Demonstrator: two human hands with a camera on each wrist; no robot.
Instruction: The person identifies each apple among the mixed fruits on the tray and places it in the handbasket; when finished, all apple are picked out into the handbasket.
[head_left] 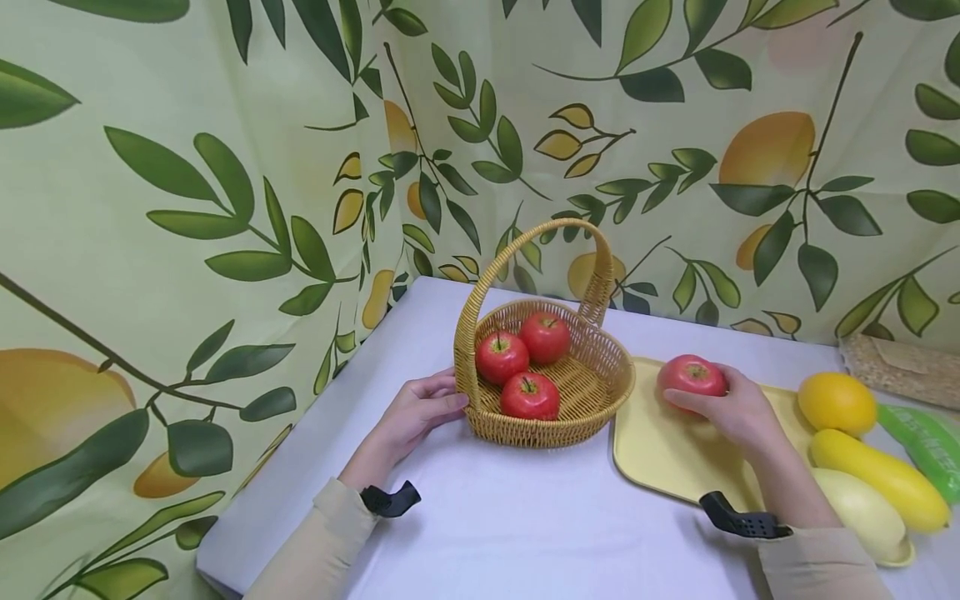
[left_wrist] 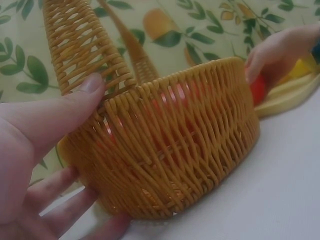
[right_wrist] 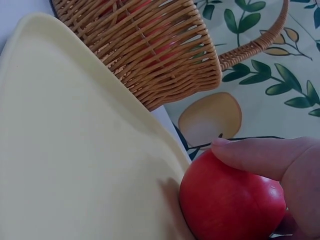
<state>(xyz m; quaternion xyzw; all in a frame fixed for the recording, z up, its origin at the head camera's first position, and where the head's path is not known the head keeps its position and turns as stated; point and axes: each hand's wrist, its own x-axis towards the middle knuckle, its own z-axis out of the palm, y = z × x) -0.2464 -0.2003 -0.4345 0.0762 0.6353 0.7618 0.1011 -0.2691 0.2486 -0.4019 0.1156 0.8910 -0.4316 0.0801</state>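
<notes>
A wicker basket [head_left: 551,433] with a tall arched handle stands on the table, with three red apples [head_left: 529,395] inside. My left hand [head_left: 416,412] holds the basket's left side. Its thumb [left_wrist: 75,107] lies at the foot of the handle, and the other fingers reach round the wicker wall. Over the yellow tray [head_left: 660,450], my right hand [head_left: 738,408] grips another red apple [right_wrist: 227,197], thumb on its top near the stem. Whether that apple touches the tray cannot be told.
On the tray's right side lie an orange [head_left: 837,403], a long yellow vegetable [head_left: 877,479] and a pale yellow melon-like fruit [head_left: 858,508]. Beyond them are a green packet [head_left: 926,450] and a cork-like brown slab [head_left: 900,367]. Leaf-patterned cloth [head_left: 637,167] hangs behind the table.
</notes>
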